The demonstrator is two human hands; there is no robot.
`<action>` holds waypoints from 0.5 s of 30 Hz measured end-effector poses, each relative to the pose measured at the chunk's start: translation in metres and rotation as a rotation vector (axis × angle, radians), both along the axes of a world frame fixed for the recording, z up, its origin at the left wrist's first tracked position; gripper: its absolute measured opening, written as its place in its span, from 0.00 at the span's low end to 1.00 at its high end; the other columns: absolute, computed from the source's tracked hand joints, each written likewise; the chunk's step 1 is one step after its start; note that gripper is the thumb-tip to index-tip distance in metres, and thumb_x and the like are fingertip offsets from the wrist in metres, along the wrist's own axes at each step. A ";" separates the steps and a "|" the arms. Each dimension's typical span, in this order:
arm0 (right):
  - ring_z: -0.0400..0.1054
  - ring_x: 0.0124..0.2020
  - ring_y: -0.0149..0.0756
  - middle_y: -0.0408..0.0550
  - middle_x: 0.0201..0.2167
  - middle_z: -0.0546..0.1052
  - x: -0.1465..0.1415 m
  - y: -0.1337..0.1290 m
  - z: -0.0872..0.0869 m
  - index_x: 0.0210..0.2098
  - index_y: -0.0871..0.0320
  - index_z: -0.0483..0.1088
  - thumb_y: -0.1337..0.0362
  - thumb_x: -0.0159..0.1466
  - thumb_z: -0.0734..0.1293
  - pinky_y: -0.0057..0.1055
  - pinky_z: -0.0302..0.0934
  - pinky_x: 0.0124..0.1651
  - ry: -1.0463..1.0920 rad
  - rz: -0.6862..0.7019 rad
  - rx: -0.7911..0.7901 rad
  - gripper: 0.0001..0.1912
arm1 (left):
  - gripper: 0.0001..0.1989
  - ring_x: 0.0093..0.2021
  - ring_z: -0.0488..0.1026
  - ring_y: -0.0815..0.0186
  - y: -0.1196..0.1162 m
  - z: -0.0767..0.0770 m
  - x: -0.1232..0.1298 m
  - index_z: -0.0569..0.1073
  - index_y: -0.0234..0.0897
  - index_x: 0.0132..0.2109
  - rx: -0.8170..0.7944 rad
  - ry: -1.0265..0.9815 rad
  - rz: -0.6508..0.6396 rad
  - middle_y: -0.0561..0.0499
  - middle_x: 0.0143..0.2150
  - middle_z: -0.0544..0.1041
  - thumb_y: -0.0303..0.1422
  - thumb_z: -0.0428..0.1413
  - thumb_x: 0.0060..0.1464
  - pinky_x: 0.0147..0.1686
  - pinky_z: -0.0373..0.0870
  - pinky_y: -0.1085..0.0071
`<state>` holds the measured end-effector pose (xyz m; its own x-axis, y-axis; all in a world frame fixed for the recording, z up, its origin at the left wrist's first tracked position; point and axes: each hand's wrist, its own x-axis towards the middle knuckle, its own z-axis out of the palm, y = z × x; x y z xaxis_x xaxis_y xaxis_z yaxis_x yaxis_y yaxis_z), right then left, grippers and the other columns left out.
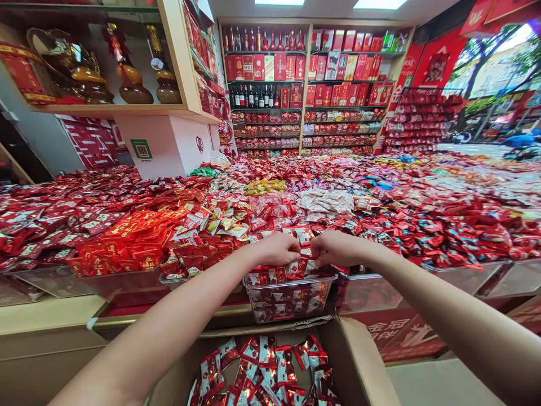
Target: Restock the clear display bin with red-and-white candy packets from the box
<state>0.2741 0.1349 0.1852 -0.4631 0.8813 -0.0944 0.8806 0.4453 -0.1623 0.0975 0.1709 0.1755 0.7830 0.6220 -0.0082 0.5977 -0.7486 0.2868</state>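
While a person's left hand (276,248) and right hand (338,248) have fingers curled (whether pinching anything cannot be told), glossy red-and-white rectangular packets (276,275) lie beneath them; a clear plastic bin's (291,300) front wall separates fingertips from an open brown cardboard box (367,361) below.

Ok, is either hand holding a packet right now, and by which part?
Can't tell: the left hand and right hand are curled over packets in the clear bin, and any grip is hidden.
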 end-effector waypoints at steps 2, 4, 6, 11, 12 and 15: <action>0.65 0.27 0.34 0.44 0.25 0.75 0.000 0.003 -0.001 0.29 0.56 0.70 0.62 0.48 0.65 0.25 0.53 0.26 0.011 0.000 -0.003 0.09 | 0.10 0.27 0.66 0.71 0.002 -0.004 0.000 0.72 0.36 0.33 0.014 -0.018 0.009 0.54 0.27 0.74 0.33 0.48 0.46 0.25 0.58 0.78; 0.66 0.27 0.34 0.44 0.26 0.75 0.001 0.005 -0.003 0.30 0.56 0.70 0.60 0.48 0.65 0.25 0.53 0.26 0.026 -0.015 -0.011 0.10 | 0.10 0.27 0.66 0.71 0.003 -0.008 0.000 0.72 0.36 0.33 0.028 -0.035 0.027 0.53 0.28 0.74 0.33 0.48 0.46 0.25 0.58 0.78; 0.66 0.28 0.34 0.45 0.26 0.76 0.001 0.007 -0.006 0.30 0.56 0.71 0.62 0.49 0.64 0.25 0.55 0.28 0.012 -0.024 -0.006 0.09 | 0.10 0.27 0.67 0.70 0.004 -0.010 -0.001 0.72 0.35 0.33 0.034 -0.039 0.038 0.53 0.27 0.74 0.33 0.49 0.46 0.24 0.58 0.77; 0.68 0.31 0.36 0.46 0.29 0.77 -0.001 0.006 -0.010 0.30 0.55 0.72 0.65 0.50 0.63 0.27 0.56 0.33 -0.020 -0.011 0.060 0.09 | 0.09 0.29 0.67 0.70 0.003 -0.014 -0.003 0.72 0.36 0.34 0.069 -0.069 0.040 0.52 0.30 0.75 0.33 0.50 0.45 0.27 0.60 0.77; 0.68 0.32 0.37 0.46 0.29 0.77 -0.001 0.005 -0.011 0.30 0.55 0.72 0.64 0.50 0.63 0.27 0.56 0.33 -0.024 -0.012 0.074 0.09 | 0.09 0.29 0.67 0.70 0.003 -0.014 -0.003 0.72 0.36 0.34 0.073 -0.075 0.040 0.52 0.30 0.75 0.33 0.50 0.44 0.27 0.60 0.77; 0.68 0.33 0.39 0.48 0.30 0.77 -0.002 -0.001 -0.009 0.32 0.55 0.72 0.63 0.51 0.63 0.29 0.56 0.34 -0.035 -0.013 0.128 0.09 | 0.10 0.29 0.68 0.70 0.003 -0.014 -0.006 0.72 0.37 0.35 0.076 -0.085 0.032 0.53 0.30 0.75 0.34 0.52 0.43 0.28 0.61 0.76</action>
